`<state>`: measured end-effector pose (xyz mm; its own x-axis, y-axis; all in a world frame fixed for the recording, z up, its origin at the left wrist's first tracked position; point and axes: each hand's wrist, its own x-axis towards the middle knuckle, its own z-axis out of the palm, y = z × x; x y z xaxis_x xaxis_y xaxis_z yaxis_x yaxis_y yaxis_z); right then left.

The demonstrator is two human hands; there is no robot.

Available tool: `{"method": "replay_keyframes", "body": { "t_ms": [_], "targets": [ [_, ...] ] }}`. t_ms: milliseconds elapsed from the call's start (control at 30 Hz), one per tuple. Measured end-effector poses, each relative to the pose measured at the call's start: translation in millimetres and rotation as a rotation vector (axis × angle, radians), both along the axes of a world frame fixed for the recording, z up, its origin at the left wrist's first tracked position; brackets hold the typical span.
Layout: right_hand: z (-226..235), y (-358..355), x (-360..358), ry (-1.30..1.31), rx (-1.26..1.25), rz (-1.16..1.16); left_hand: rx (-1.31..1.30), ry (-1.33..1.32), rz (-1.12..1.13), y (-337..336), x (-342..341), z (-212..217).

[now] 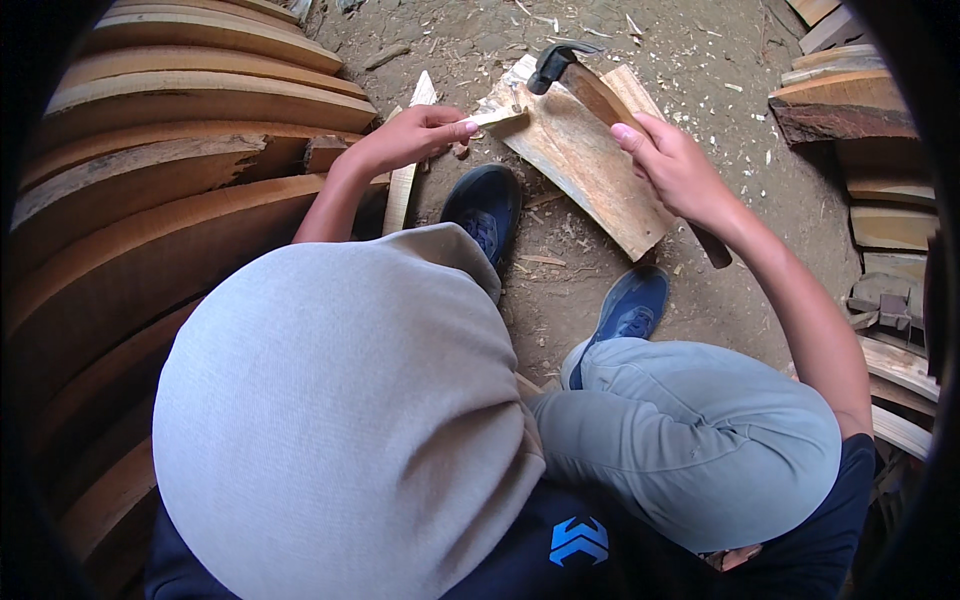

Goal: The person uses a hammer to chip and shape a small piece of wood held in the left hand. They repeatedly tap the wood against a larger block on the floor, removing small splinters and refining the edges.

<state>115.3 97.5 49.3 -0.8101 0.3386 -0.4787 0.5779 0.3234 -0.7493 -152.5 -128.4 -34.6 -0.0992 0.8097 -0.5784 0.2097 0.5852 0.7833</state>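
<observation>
My right hand (672, 165) grips a claw hammer (597, 95) by its wooden handle. The dark head is raised over the far end of a rough wooden board (590, 165) on the ground. Between the fingers and thumb of my left hand (428, 135) is a small pale wood strip (500, 117). Its far tip reaches over the board's left edge, just below the hammer head. A small brownish piece shows by that tip, too small to name.
Curved planks (200, 90) are stacked along the left. More cut timber (840, 100) lies at the right. A narrow pale slat (402, 190) lies beside my left shoe (485, 210); my right shoe (635, 300) is near the board's close end. Wood chips litter the dirt floor (690, 50).
</observation>
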Motion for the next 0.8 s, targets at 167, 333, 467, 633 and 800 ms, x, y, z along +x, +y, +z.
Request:
{"method": "replay_keyframes", "body": {
  "t_ms": [167, 333, 467, 633, 800],
  "targets": [
    [6.2, 1.6, -5.9, -0.005, 0.115, 0.072, 0.036, 0.002, 0.108, -1.4, -1.2, -4.3],
    [3.8, 2.8, -5.9, 0.059, 0.179, 0.076, -0.219, 0.089, -0.092, 5.9, -3.8, 58.2],
    [5.0, 4.1, -2.9, 0.031, 0.172, 0.064, -0.182, 0.203, -0.045, 15.9, 7.9, 84.3],
    [7.9, 3.1, -5.5, 0.036, 0.161, 0.082, -0.069, 0.461, -0.017, 18.8, 4.6, 120.1],
    [0.9, 3.9, 1.0, 0.096, 0.165, 0.052, 0.156, 0.579, 0.169, 27.2, -0.8, 121.3]
  ]
}}
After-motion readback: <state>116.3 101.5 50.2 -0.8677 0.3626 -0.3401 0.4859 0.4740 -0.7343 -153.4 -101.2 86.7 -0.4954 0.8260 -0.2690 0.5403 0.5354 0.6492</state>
